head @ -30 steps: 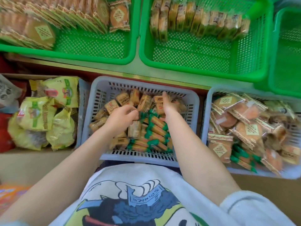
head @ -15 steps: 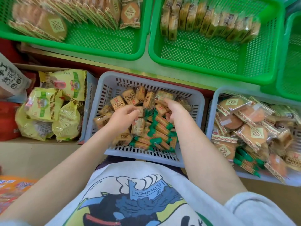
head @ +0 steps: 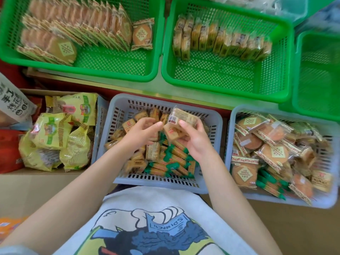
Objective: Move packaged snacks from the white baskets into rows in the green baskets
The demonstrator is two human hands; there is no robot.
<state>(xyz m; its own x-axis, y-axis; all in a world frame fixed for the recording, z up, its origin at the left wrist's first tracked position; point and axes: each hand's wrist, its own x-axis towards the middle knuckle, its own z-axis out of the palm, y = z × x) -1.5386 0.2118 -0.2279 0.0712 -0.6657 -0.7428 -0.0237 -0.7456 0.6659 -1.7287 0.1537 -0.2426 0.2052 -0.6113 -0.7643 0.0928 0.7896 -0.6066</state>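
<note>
Here the left hand (head: 141, 132) hovers over the white basket (head: 117, 111) with fingers loosely curled, apparently empty, while the right hand (head: 193, 140) grips a few snack packets (head: 179, 122) just above it. Held loosely, one could slip back before reaching the green basket (head: 220, 78).

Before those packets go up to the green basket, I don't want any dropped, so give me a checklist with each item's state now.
1. Right hand grips packets: ok.
2. Left hand steadies them: cannot tell, fingertips near, contact unclear.
3. Packets lifted clear of white basket: ok.
4. Free floor below the row in middle green basket: ok.
5. Packets match that row: cannot tell, blurred.
</note>
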